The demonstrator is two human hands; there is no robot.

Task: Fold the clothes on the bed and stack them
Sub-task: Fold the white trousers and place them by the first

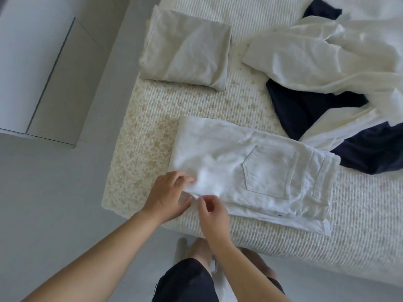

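White jeans (250, 168) lie folded near the bed's front edge, a back pocket facing up. My left hand (168, 195) grips their near left corner, fingers curled over the cloth. Right beside it, my right hand (212, 214) pinches the lower layer's edge between thumb and fingers. A folded beige garment (185, 51) lies farther back on the left. At the back right, a white garment (327, 53) lies crumpled over a dark navy one (305, 110).
The bed (218, 105) has a ribbed cream cover with a faint floral print. Its corner points toward the grey floor (54, 192) on the left. A white cabinet (32, 62) stands at the far left. My legs in dark shorts are below.
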